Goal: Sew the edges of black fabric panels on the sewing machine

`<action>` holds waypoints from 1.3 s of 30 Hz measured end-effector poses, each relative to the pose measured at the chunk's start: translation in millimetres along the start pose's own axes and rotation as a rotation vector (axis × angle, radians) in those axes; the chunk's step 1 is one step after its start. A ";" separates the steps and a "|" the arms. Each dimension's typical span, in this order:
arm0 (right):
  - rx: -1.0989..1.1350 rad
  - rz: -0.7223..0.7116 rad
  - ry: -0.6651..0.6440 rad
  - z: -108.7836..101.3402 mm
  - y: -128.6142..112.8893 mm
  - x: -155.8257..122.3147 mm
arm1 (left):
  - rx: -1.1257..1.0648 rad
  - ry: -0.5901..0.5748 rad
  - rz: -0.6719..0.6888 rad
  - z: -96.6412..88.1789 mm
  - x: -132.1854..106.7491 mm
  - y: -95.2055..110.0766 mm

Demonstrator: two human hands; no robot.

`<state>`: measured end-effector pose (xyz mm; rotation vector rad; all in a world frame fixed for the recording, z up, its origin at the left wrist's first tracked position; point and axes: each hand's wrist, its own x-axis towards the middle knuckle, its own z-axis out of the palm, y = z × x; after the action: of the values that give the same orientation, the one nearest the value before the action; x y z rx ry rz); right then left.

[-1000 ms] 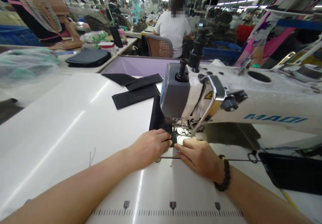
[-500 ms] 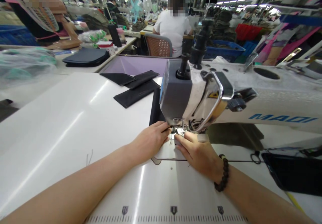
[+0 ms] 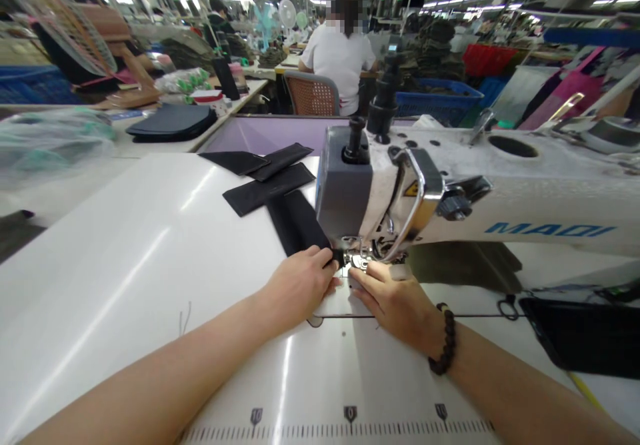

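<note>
My left hand (image 3: 300, 282) presses on the near end of a black fabric strip (image 3: 296, 222) that runs back and left from the presser foot (image 3: 356, 260) of a white sewing machine (image 3: 450, 192). Its fingertips pinch the strip's corner right at the foot. My right hand (image 3: 395, 302), with a dark bead bracelet on the wrist, rests on the metal needle plate (image 3: 340, 305); its fingertips touch the fabric edge beside the foot. The needle itself is hidden behind the machine head.
Three more black fabric strips (image 3: 267, 175) lie fanned out behind the machine head on the white table (image 3: 125, 265). A ruler scale (image 3: 345, 425) runs along the front edge. A black tray (image 3: 580, 335) sits at right. A person in white (image 3: 337, 58) sits ahead.
The black strip has swung round under the foot: it lay straight back behind the machine head, now it angles back and to the left. Both hands stay at the foot.
</note>
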<state>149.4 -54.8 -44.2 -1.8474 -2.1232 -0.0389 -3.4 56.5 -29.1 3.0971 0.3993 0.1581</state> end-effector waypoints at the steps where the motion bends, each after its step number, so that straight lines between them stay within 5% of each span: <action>1: 0.007 -0.011 0.011 0.8 0.9 -0.2 | 0.025 -0.021 0.006 -1.8 -1.6 3.8; 20: 0.048 -0.015 0.007 5.8 6.5 -4.4 | -0.072 -0.017 0.087 -5.0 -7.7 19.1; 25: 0.146 -0.260 0.018 -8.0 4.2 -7.9 | -0.034 -0.074 0.159 -11.9 -15.1 26.4; 29: 0.154 -0.407 0.013 -11.1 0.6 -11.0 | -0.040 -0.234 0.220 -21.5 -16.2 31.7; 39: 0.114 -0.363 -0.008 -6.3 0.3 -14.0 | 0.022 -0.299 0.213 -17.4 -16.4 33.8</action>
<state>152.7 -69.6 -41.9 -1.3831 -2.3853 0.0060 -12.3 19.7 -12.5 3.1061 0.0629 -0.3062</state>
